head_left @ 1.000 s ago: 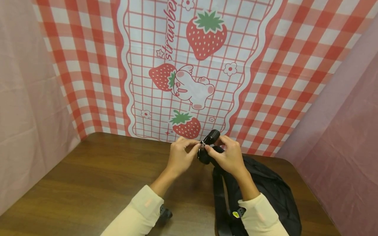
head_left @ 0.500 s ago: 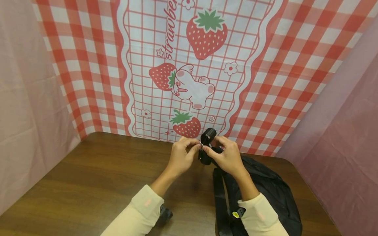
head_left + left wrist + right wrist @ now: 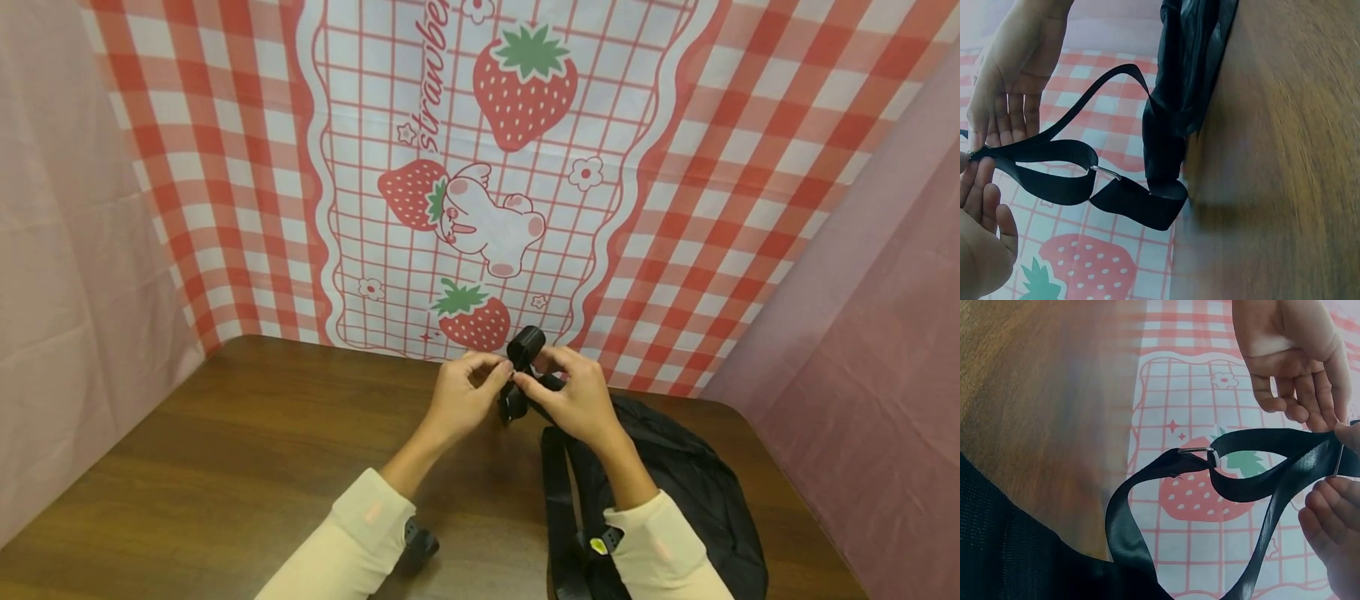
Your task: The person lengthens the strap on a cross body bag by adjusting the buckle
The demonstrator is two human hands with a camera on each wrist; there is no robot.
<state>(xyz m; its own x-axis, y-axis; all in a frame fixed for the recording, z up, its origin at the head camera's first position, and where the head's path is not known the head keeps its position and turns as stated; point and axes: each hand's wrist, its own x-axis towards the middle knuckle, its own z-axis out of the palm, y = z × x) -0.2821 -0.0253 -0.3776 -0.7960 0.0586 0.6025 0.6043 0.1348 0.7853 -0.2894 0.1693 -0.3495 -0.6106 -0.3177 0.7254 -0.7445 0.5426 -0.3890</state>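
Observation:
A black backpack strap (image 3: 527,343) is held up above the table's back edge, pinched between both hands at its slider. With thumb and fingertips my left hand (image 3: 463,398) pinches it from the left. On the other side my right hand (image 3: 576,396) pinches it close by, the fingertips almost meeting. A thin metal slider bar (image 3: 1339,456) spans the strap between the fingers in the right wrist view. Below the grip the strap hangs in loops, with a metal ring (image 3: 1107,173) threaded on it. The black backpack (image 3: 682,483) lies under my right forearm.
The brown wooden table (image 3: 300,467) spreads out on the left. Behind it hangs a checked strawberry cloth (image 3: 375,208), and pink curtains (image 3: 75,250) flank the sides. A second strap (image 3: 558,508) of the bag lies along its left side.
The upper strap loop has turned and shifted slightly left, and the lower loop has swung a little. Both hands keep their pinch in nearly the same place, the right one drifting slightly left.

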